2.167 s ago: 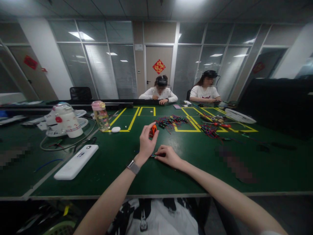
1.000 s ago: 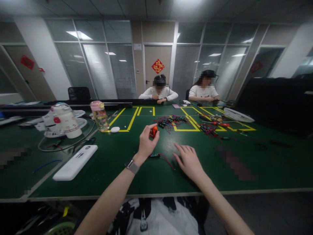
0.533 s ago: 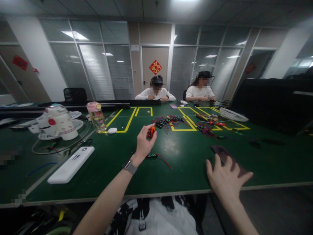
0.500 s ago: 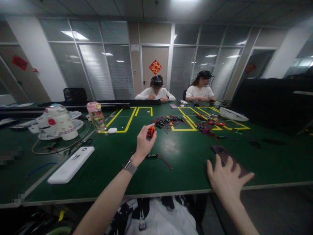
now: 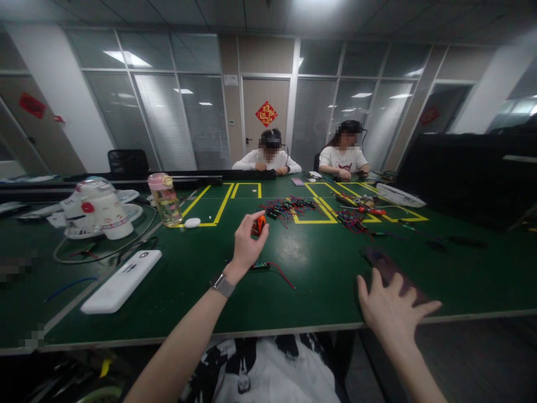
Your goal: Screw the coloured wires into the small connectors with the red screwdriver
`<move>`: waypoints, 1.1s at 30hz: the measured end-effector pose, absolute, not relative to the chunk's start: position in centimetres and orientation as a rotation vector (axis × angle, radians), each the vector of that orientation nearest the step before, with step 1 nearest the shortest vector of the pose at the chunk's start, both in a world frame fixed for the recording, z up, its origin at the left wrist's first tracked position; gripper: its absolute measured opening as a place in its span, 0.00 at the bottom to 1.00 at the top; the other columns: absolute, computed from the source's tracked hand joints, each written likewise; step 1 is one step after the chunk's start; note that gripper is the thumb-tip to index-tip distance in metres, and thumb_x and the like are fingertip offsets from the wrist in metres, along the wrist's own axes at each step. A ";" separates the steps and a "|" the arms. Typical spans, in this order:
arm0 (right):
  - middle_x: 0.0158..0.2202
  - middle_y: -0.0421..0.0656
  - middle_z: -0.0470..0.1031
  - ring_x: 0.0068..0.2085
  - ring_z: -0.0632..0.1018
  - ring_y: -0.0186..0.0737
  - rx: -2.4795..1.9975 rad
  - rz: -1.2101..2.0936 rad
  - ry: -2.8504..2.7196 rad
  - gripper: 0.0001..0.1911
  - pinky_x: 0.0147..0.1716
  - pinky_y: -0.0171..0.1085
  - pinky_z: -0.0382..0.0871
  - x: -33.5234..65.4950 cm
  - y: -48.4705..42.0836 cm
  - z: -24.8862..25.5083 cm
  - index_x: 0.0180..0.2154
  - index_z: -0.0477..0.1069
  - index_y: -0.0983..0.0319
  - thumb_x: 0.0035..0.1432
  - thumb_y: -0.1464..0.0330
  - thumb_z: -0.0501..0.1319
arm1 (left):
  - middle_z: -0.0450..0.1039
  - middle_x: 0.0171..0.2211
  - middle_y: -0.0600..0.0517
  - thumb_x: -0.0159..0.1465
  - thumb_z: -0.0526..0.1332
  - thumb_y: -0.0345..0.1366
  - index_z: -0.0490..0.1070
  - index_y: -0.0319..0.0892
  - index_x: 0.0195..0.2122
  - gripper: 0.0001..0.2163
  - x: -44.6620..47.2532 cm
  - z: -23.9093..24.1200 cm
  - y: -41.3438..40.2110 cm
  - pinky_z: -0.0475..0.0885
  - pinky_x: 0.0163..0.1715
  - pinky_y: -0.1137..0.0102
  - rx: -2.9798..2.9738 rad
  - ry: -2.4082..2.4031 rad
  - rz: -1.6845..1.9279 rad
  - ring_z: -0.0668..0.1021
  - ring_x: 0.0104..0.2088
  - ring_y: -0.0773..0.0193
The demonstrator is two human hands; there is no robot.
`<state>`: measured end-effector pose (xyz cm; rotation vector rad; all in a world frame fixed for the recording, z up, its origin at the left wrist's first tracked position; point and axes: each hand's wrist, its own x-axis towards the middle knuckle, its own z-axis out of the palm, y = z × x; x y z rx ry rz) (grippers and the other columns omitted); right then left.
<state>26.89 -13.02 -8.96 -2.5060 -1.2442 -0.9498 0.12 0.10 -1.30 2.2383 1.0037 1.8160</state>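
My left hand [image 5: 247, 240] is closed around a small orange and dark object [image 5: 260, 224], mostly hidden by the fingers, so its kind is unclear. Just beyond that wrist, a small green circuit board [image 5: 262, 266] with a red and black lead lies on the table. My right hand [image 5: 392, 305] is open, fingers spread, at the near edge of a dark flat slab [image 5: 388, 265], which looks like a phone and is partly covered by the fingers. Whether the palm touches it I cannot tell.
A pile of wired circuit boards [image 5: 289, 208] lies ahead, with a second bunch [image 5: 352, 220] to its right. Red-handled tools [image 5: 372, 210] rest beyond. At left are a white power bank [image 5: 121, 281], a drink bottle [image 5: 164, 201] and a white pitcher-like container [image 5: 107, 212]. Two people sit opposite.
My right hand has shifted slightly to the right and nearer to me, its fingers still spread over the dark slab. My left hand keeps its hold in nearly the same place.
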 end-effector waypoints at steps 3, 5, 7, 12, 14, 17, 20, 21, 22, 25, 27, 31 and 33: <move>0.49 0.62 0.68 0.46 0.71 0.66 -2.541 -0.937 -1.253 0.24 0.46 0.70 0.49 26.9 -13.0 -8.8 0.50 0.72 0.67 0.62 0.58 0.50 | 0.69 0.38 0.50 0.63 0.59 0.33 0.66 0.42 0.50 0.14 0.1 -1.3 0.1 0.73 0.30 0.74 2.240 1.001 1.814 0.73 0.32 0.68; 0.50 0.62 0.68 0.47 0.70 0.67 -2.546 -0.944 -1.256 0.25 0.47 0.70 0.48 27.0 -13.0 -8.8 0.50 0.72 0.66 0.62 0.58 0.49 | 0.69 0.38 0.50 0.63 0.59 0.33 0.66 0.42 0.50 0.14 0.1 -1.3 0.1 0.73 0.30 0.74 2.240 0.999 1.811 0.73 0.33 0.68; 0.51 0.62 0.67 0.48 0.69 0.68 -2.549 -0.943 -1.258 0.24 0.48 0.70 0.47 27.0 -12.9 -8.9 0.50 0.73 0.66 0.62 0.58 0.49 | 0.69 0.38 0.50 0.63 0.59 0.33 0.66 0.42 0.50 0.14 0.1 -1.3 0.1 0.73 0.30 0.74 2.242 0.997 1.810 0.73 0.33 0.68; 0.51 0.62 0.67 0.48 0.70 0.68 -2.558 -0.935 -1.250 0.24 0.48 0.70 0.47 27.0 -12.9 -8.8 0.50 0.72 0.66 0.62 0.57 0.50 | 0.69 0.37 0.50 0.63 0.59 0.33 0.66 0.42 0.51 0.14 0.2 -1.3 0.0 0.73 0.30 0.74 2.242 0.985 1.820 0.73 0.32 0.68; 0.50 0.62 0.68 0.48 0.70 0.68 -2.559 -0.932 -1.255 0.25 0.47 0.70 0.48 27.0 -12.9 -8.8 0.49 0.73 0.66 0.61 0.57 0.50 | 0.69 0.37 0.50 0.64 0.58 0.33 0.66 0.42 0.51 0.14 0.2 -1.2 0.0 0.73 0.30 0.73 2.245 0.990 1.812 0.73 0.32 0.68; 0.51 0.62 0.67 0.47 0.70 0.68 -2.561 -0.952 -1.256 0.25 0.48 0.70 0.48 26.9 -12.9 -8.8 0.50 0.72 0.66 0.62 0.56 0.50 | 0.69 0.37 0.50 0.64 0.58 0.33 0.66 0.43 0.51 0.14 0.2 -1.2 0.0 0.73 0.30 0.73 2.248 0.997 1.805 0.73 0.33 0.68; 0.51 0.62 0.67 0.47 0.70 0.67 -2.555 -0.988 -1.252 0.25 0.48 0.69 0.48 26.8 -13.0 -8.8 0.50 0.72 0.65 0.62 0.57 0.50 | 0.69 0.37 0.51 0.63 0.59 0.33 0.67 0.43 0.50 0.14 0.2 -1.3 0.1 0.73 0.30 0.74 2.244 0.997 1.825 0.73 0.32 0.69; 0.50 0.62 0.67 0.47 0.70 0.67 -2.551 -1.000 -1.252 0.25 0.48 0.69 0.48 26.8 -13.0 -8.8 0.50 0.72 0.65 0.62 0.57 0.50 | 0.69 0.37 0.51 0.63 0.59 0.33 0.67 0.43 0.50 0.14 0.2 -1.3 0.1 0.73 0.30 0.74 2.242 0.997 1.834 0.73 0.32 0.69; 0.50 0.62 0.67 0.47 0.70 0.67 -2.545 -1.011 -1.254 0.25 0.48 0.69 0.49 26.8 -13.0 -8.8 0.50 0.72 0.65 0.62 0.57 0.50 | 0.69 0.37 0.51 0.63 0.59 0.33 0.67 0.43 0.50 0.13 0.3 -1.3 0.1 0.73 0.29 0.75 2.242 0.997 1.841 0.73 0.32 0.69; 0.49 0.62 0.68 0.47 0.70 0.66 -2.532 -1.027 -1.257 0.25 0.47 0.68 0.50 26.7 -13.1 -8.8 0.49 0.73 0.66 0.62 0.57 0.50 | 0.69 0.37 0.51 0.63 0.59 0.33 0.67 0.43 0.50 0.14 0.3 -1.3 0.1 0.72 0.29 0.75 2.240 0.999 1.848 0.73 0.32 0.69; 0.49 0.62 0.68 0.47 0.70 0.66 -2.528 -1.034 -1.254 0.24 0.46 0.68 0.50 26.7 -13.1 -8.8 0.49 0.73 0.66 0.62 0.57 0.50 | 0.69 0.37 0.51 0.63 0.59 0.33 0.67 0.43 0.50 0.14 0.3 -1.3 0.1 0.72 0.29 0.75 2.239 0.999 1.846 0.73 0.32 0.69; 0.48 0.62 0.68 0.47 0.69 0.67 -2.512 -1.055 -1.255 0.25 0.46 0.68 0.50 26.8 -13.2 -8.9 0.50 0.72 0.66 0.62 0.57 0.50 | 0.69 0.37 0.51 0.63 0.59 0.33 0.67 0.43 0.50 0.14 0.3 -1.2 0.0 0.73 0.29 0.75 2.239 0.997 1.832 0.73 0.32 0.69; 0.48 0.62 0.68 0.47 0.69 0.68 -2.510 -1.046 -1.255 0.25 0.46 0.68 0.51 26.8 -13.2 -9.0 0.50 0.72 0.67 0.61 0.57 0.50 | 0.69 0.37 0.51 0.63 0.59 0.33 0.67 0.43 0.50 0.14 0.3 -1.2 -0.1 0.73 0.29 0.75 2.240 0.996 1.829 0.73 0.32 0.69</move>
